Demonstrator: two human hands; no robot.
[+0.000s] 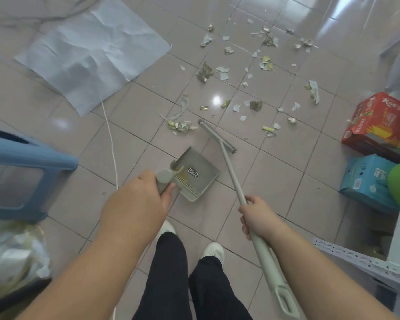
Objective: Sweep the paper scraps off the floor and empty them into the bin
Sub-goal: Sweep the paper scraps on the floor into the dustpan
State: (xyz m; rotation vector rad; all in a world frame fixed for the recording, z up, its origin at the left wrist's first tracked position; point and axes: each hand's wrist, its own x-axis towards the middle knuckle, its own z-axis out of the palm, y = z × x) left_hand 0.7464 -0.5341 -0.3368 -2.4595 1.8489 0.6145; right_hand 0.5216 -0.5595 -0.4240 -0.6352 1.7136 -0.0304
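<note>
Standing on pale tiled floor [134,116], shiny and throwing back a spot of light near the frame's centre. Looking down past dark trousers and two white shoes [214,249] at the bottom centre. Gripping the upright handle of a grey dustpan [195,174] with the left hand [139,199], fingers curled round the handle just below its round cap, at lower centre. Wrapping the right hand [258,217] round the long grey shaft of a broom [226,158], lower right of centre, with the hands well apart and the shaft running up and left to a narrow head lying on the tiles just beyond the dustpan. Resting the dustpan on the floor, mouth turned toward the upper right, a dark label and some yellowish bits showing inside. Leaving paper scraps [254,72] scattered beyond the broom head, across the centre and upper right, white and yellow-green, a small cluster lying just left of the head. Showing a bin with a bag [14,257] at the lower left edge, a blue plastic stool [30,158] above it, a creased grey sheet [90,51] at upper left, and a red box [379,123] over a blue box [370,181] at the right edge.
</note>
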